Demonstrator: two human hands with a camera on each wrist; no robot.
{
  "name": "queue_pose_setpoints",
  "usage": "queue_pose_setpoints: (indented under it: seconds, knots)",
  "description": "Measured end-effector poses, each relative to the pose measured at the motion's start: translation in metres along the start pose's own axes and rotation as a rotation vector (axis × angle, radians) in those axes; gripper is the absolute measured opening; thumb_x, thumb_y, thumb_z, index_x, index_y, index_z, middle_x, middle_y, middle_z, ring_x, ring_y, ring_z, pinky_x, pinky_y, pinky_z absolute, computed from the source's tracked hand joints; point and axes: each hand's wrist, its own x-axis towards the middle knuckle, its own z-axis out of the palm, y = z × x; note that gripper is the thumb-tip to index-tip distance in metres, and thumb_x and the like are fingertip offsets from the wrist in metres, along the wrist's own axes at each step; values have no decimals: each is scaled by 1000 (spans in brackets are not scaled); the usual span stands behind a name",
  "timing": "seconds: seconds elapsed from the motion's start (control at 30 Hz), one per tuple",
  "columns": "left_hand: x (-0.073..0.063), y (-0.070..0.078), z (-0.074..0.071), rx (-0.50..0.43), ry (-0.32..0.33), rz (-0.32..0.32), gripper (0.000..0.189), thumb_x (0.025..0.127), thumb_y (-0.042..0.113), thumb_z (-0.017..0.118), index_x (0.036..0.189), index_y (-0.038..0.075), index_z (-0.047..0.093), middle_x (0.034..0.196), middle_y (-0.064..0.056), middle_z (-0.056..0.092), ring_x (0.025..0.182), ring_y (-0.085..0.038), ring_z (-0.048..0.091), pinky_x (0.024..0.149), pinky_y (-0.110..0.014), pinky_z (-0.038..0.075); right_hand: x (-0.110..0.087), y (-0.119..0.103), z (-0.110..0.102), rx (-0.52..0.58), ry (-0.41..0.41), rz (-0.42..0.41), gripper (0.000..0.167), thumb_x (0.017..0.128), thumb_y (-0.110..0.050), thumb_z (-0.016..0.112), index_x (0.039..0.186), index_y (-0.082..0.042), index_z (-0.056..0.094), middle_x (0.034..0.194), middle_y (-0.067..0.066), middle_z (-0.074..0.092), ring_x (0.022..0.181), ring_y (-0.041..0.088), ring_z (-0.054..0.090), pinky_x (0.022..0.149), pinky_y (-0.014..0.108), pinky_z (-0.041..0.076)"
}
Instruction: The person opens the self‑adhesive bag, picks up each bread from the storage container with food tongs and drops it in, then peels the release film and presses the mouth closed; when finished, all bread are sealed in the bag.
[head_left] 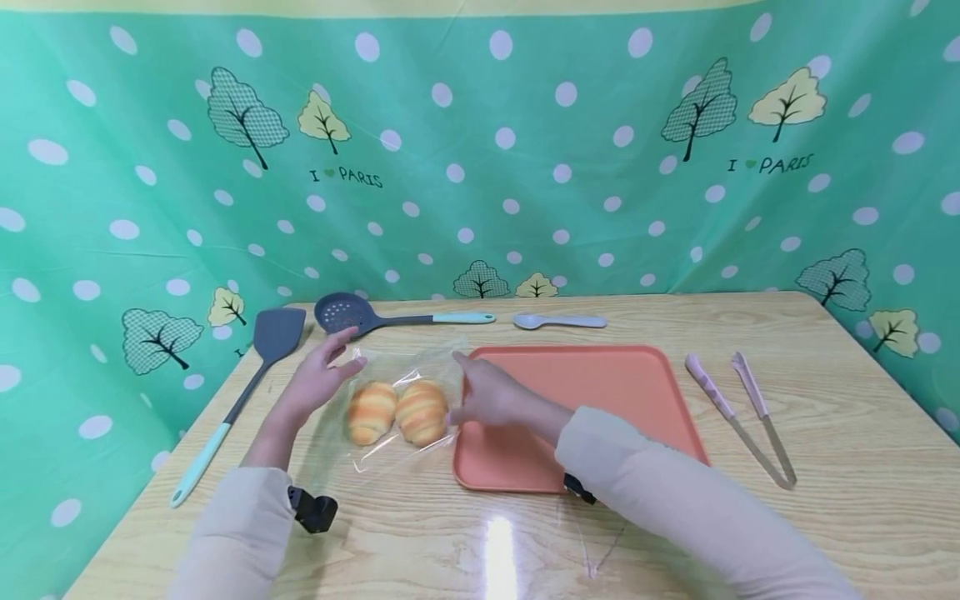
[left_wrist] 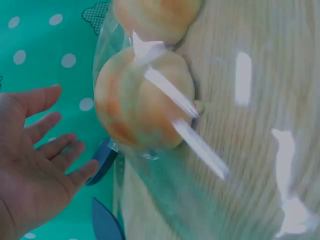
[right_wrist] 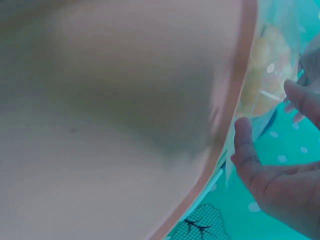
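Note:
Two striped, golden-brown bread rolls [head_left: 422, 414] lie side by side in a clear plastic bag [head_left: 382, 457] on the table. To the bag's left, my left hand [head_left: 321, 379] is raised with fingers spread; in the left wrist view the palm of the left hand [left_wrist: 42, 155] shows nothing held. At the bag's right edge, over the tray's left rim, is my right hand [head_left: 491, 392], its thumb and forefinger apart. The right wrist view shows the fingers of that right hand [right_wrist: 285, 185] beside the bag, with a roll [right_wrist: 270, 70] seen through the plastic.
A coral-pink tray [head_left: 600, 375] lies right of the bag. Tongs with pale purple handles [head_left: 750, 417] are farther right. Behind lie a skimmer [head_left: 345, 313] with a mint handle and a pale spoon [head_left: 558, 321]. A dark spatula [head_left: 277, 333] lies at the left edge. A dotted green curtain [head_left: 525, 167] hangs behind.

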Motion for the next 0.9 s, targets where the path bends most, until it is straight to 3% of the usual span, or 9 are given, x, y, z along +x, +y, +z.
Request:
queue_pose_setpoints:
  seconds: [0.2, 0.43, 0.6, 0.9]
  knots:
    - [-13, 1, -3, 211, -183, 91, 67, 105, 38, 55, 157, 3, 33, 160, -30, 28, 145, -55, 23, 112, -72, 25, -7, -4, 9, -198, -12, -85, 92, 79, -26, 90, 155, -8, 41, 144, 20, 48, 125, 29, 50, 108, 43, 43]
    - [-16, 3, 3, 234, -370, 67, 97, 90, 49, 74, 159, 1, 26, 162, -33, 18, 147, -56, 14, 113, -72, 22, -10, -6, 26, -396, -87, -99, 110, 76, -39, 91, 161, -9, 29, 155, 17, 40, 143, 30, 32, 117, 45, 33]
    - [-14, 6, 6, 272, -407, 85, 108, 82, 46, 83, 159, -2, 24, 161, -38, 10, 146, -60, 8, 112, -74, 19, -9, -9, 35, -439, -80, -101, 115, 74, -44, 91, 162, -9, 25, 156, 15, 39, 143, 28, 31, 116, 47, 31]
    - [-7, 2, 7, 346, -389, 61, 110, 78, 42, 87, 158, -2, 26, 160, -39, 10, 146, -60, 8, 113, -75, 15, -1, -14, 46, -480, -55, -60, 123, 73, -46, 92, 164, -11, 17, 158, 12, 37, 145, 27, 34, 113, 47, 31]
